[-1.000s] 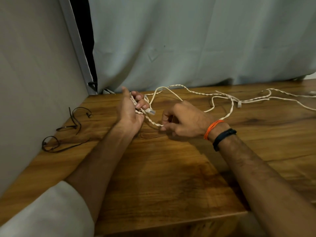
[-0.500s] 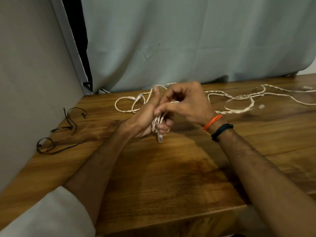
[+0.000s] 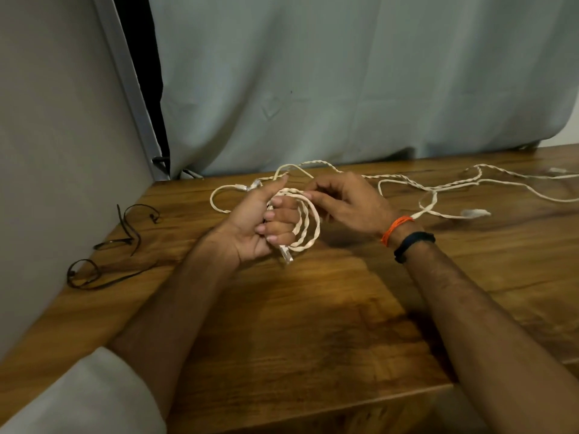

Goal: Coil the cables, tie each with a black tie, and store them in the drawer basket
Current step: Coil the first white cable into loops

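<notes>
A white twisted cable (image 3: 308,225) is looped in a small coil around the fingers of my left hand (image 3: 260,223), whose fingers curl over the loops; a clear plug end (image 3: 286,254) pokes out below. My right hand (image 3: 344,203) pinches the cable at the top of the coil. The rest of the cable (image 3: 438,189) trails loose across the wooden table (image 3: 313,324) to the right, with another plug (image 3: 474,213) lying there. Two black ties (image 3: 125,236) lie at the left by the wall. No drawer basket is in view.
A grey wall panel (image 3: 47,183) bounds the table on the left and a pale curtain (image 3: 344,89) hangs behind it. The table's front edge runs below my forearms. Another loop of white cable (image 3: 225,198) lies behind my left hand.
My right hand has laid more cable around my left hand, so a wider coil now hangs from its fingers. The loose cable has been drawn in from the right.
</notes>
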